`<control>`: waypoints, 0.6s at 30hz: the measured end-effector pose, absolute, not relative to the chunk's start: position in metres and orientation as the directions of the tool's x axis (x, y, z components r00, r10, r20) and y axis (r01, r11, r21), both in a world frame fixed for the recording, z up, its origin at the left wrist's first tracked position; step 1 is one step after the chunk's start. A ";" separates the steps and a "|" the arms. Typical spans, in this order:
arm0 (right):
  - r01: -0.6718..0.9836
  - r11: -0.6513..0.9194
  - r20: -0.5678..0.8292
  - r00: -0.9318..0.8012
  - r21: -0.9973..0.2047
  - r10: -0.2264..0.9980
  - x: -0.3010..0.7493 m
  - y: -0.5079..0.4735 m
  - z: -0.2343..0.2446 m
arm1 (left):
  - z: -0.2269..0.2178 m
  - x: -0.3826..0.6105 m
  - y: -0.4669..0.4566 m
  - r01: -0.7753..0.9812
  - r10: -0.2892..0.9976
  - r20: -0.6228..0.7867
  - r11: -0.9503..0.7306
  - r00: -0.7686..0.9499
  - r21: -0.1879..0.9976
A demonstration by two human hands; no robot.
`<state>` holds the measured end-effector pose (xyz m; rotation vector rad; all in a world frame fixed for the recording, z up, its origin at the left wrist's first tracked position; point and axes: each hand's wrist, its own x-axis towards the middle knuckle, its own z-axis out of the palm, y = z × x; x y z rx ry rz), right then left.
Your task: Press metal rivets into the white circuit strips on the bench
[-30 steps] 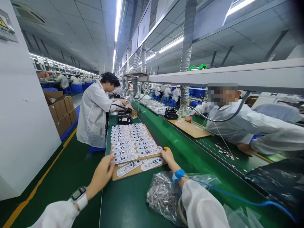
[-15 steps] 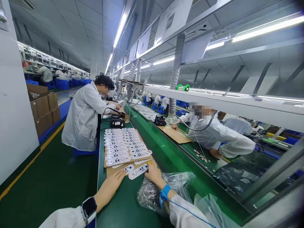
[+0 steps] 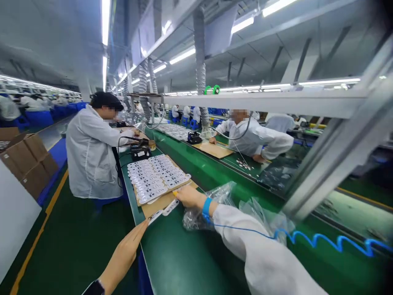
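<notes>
My left hand (image 3: 124, 250) reaches in from below the table edge. Its fingers are stretched out flat, and the tips touch the near end of a white elongated board (image 3: 155, 216). A second white board (image 3: 170, 207) lies beside it on a brown cardboard sheet (image 3: 159, 201). My right hand (image 3: 188, 196) rests on that sheet's right side with its fingers curled. A small yellow thing shows at its fingertips; I cannot make out what it is. On its wrist is a blue strap (image 3: 207, 207) with a coiled blue cord (image 3: 322, 239). Just beyond lies another sheet with rows of white boards (image 3: 153, 177).
A clear plastic bag of small metal parts (image 3: 196, 217) lies under my right forearm on the green belt (image 3: 196, 168). A person in a white coat (image 3: 89, 151) sits at the left; another (image 3: 256, 137) leans in across the line. Cardboard boxes (image 3: 27, 159) stand left, a slanted metal post (image 3: 331, 155) right.
The view has swung left and back. My left hand has slid back off the boards to the table edge, and the near sheet with two white boards now sits lower than the full one.
</notes>
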<state>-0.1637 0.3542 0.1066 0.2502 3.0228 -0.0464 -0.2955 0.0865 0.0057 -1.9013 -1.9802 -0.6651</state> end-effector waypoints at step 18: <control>0.857 0.089 -0.357 -0.303 -0.508 0.883 0.175 0.117 0.076 | 0.064 -0.130 0.118 0.312 0.364 0.183 -0.914 0.913 0.258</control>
